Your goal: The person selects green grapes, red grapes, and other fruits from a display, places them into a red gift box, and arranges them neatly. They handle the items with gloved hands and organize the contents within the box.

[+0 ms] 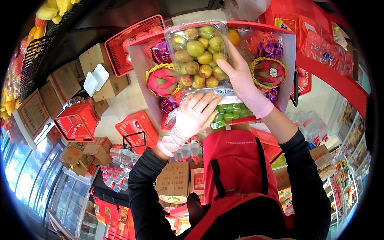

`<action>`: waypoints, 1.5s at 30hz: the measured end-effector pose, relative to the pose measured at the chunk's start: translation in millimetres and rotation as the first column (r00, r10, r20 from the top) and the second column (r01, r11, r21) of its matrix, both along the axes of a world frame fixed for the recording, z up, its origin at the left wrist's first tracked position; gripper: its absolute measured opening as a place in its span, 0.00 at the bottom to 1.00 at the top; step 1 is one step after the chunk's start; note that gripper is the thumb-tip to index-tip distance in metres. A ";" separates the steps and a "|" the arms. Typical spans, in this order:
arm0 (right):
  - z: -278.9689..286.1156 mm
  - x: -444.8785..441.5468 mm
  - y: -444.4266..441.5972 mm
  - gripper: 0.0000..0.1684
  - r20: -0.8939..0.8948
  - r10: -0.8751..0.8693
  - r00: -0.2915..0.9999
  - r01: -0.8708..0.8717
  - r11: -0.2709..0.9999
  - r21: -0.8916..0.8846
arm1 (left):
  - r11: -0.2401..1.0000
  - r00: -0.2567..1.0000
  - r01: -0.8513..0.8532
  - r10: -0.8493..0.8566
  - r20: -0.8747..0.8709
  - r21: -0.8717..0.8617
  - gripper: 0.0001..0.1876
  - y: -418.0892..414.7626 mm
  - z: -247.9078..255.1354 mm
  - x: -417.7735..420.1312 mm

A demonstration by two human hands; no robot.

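A clear plastic pack of round green-brown fruit (199,57) lies tilted over an open red-and-white carton (141,66). My right hand (244,82), in a pale pink glove, grips its right side with the thumb on top. My left hand (193,112), gloved alike, rests its fingers along the near edge; whether they grip it is unclear. Below the fingers shows a bag of green grapes (232,111) with a printed white band. Dragon fruits in yellow foam nets sit left (163,81) and right (269,73), beside purple-wrapped fruit (163,51). An orange fruit (234,36) peeks out at the far side.
Red shopping baskets (138,129) and cardboard boxes (102,66) stand at the left, with white foam trays (96,79) on one box. Bottled drinks (115,177) are stacked nearer. Red plastic bags (324,51) lie at the far right. A red apron (234,162) covers my front.
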State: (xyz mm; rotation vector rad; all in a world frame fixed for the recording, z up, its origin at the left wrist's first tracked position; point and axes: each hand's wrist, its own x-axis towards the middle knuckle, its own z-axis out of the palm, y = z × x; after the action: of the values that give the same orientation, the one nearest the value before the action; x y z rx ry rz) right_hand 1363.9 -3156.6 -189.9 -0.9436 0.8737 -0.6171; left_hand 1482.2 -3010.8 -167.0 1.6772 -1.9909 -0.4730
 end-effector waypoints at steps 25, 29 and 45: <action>1.2 -4.6 1.0 0.40 -0.013 0.020 1.000 -0.020 0.999 0.041 | 0.977 0.919 -0.149 0.194 0.344 -0.152 0.20 -123.0 -13.0 127.8; -4.0 -9.3 1.5 0.40 -0.042 0.037 0.998 -0.038 0.999 -0.003 | 0.961 0.904 -0.262 0.212 0.372 0.089 0.14 -125.9 -16.5 129.9; 9.0 -39.8 -3.8 0.37 -0.058 -0.168 0.984 0.161 0.980 -0.118 | 0.919 0.905 -0.301 0.360 -0.226 0.256 0.11 -27.1 18.9 17.1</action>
State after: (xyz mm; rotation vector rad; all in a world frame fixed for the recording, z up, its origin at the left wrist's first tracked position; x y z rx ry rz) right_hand 1324.2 -3160.5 -180.9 -1.0049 0.9926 -0.7867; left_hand 1499.4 -3038.0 -148.1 1.9204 -1.4629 -0.7656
